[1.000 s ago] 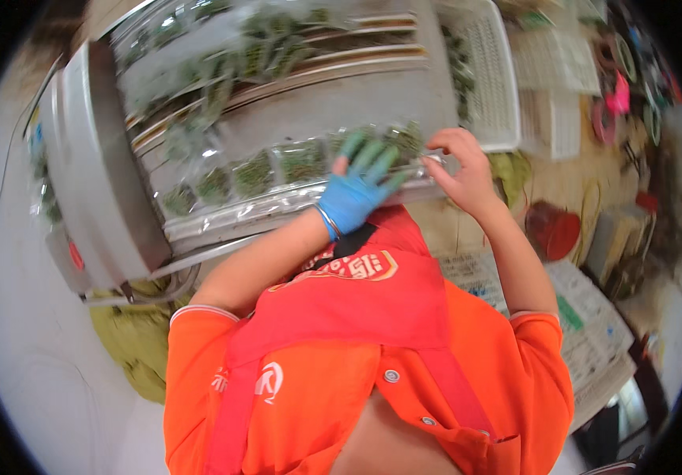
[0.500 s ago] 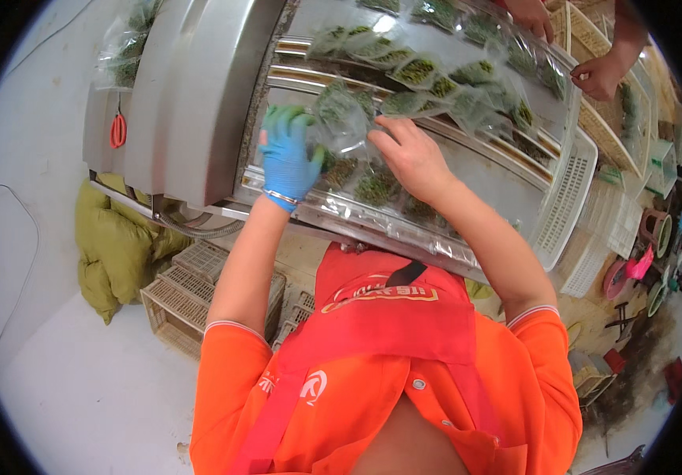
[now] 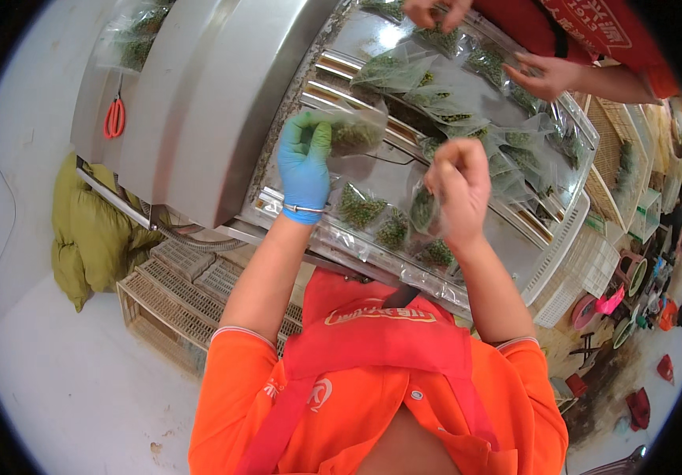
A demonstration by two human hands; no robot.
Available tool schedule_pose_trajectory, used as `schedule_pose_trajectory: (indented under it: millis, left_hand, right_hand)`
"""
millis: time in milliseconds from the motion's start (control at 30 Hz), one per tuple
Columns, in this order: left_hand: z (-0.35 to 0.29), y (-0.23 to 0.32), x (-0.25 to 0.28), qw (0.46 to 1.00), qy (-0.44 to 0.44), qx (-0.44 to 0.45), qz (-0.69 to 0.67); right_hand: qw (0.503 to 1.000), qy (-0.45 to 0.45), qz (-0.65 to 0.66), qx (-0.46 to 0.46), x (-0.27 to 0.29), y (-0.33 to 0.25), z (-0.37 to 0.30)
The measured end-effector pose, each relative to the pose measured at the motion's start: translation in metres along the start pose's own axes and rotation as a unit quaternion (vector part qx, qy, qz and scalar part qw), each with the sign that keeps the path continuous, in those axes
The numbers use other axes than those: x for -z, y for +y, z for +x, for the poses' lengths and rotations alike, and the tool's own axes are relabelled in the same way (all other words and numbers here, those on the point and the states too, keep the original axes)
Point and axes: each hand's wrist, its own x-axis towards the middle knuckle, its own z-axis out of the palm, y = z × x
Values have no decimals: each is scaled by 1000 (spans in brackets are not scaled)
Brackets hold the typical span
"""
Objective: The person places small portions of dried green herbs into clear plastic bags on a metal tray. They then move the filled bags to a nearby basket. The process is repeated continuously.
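My left hand [image 3: 304, 162], in a blue glove with green-stained thumb and fingers, pinches a clear plastic bag of small green berries [image 3: 357, 137] over the metal machine bed. My bare right hand [image 3: 463, 186] has its fingers closed on another clear bag of green berries [image 3: 421, 209], held tilted near the bed's front part. Along the near edge lie several filled bags [image 3: 360, 206] in a row. Beyond my hands, more filled bags [image 3: 392, 71] lie across the slatted seal bars [image 3: 341, 99], their open ends loose and crumpled.
Across the bed, a co-worker's two hands [image 3: 543, 77] handle bags at the far side. The machine's raised steel lid [image 3: 190, 103] stands to my left, with red-handled scissors [image 3: 114, 119] beyond it. White baskets [image 3: 558, 245] stand at the right, slatted crates [image 3: 178, 289] below left.
My hands have moved apart, each now with a bag; the right came nearer to me. The co-worker has leaned in, hands over the far bags. The view has shifted slightly.
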Motion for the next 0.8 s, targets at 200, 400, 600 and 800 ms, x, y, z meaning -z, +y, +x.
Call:
schedule_pose_trajectory:
  millis: [200, 400, 600, 800]
  left_hand:
    - [1, 19, 4, 999, 24, 24, 19]
    - [42, -6, 28, 960, 2, 22, 278]
    - [55, -41, 38, 814, -18, -85, 575]
    - [14, -23, 33, 721, -191, -170, 644]
  right_hand:
    - [986, -94, -67, -124, -26, -5, 32]
    - [954, -156, -234, -106, -49, 37, 35]
    - [866, -175, -468, -12, -63, 75, 46]
    - [822, -131, -554, -6, -47, 71, 47]
